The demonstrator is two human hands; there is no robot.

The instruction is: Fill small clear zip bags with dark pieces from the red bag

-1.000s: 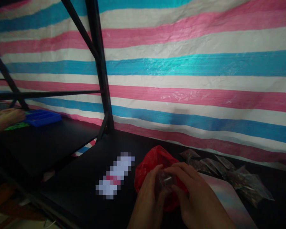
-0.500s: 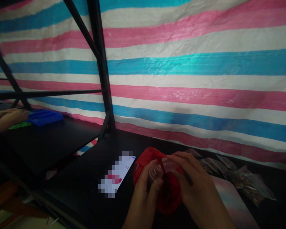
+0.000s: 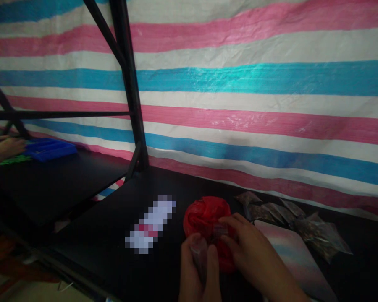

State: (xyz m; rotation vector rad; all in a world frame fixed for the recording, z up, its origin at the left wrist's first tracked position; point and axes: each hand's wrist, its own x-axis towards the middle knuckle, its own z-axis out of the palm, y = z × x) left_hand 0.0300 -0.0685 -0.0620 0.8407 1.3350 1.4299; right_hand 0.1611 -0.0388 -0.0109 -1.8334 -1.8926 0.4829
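My left hand is closed around a small clear plastic container, held upright between thumb and fingers. Its contents are too dim to make out. My right hand pinches a small clear plastic piece, whose kind I cannot tell. Both hands are at the near side of a red plastic bag, its mouth gathered open on the black table. The right fingers are over the bag, and the inside is mostly dark.
Several clear bags of small brownish pieces lie at the right, beside a pale pink and blue board. A blurred-out white item lies left of the red bag. Another person's hand is near a blue tray. A black frame post stands behind.
My left hand has drawn down and nearer with the clear container, away from the bag's opening. The right hand has shifted slightly lower, still pinching the clear piece. The camera view has shifted slightly.
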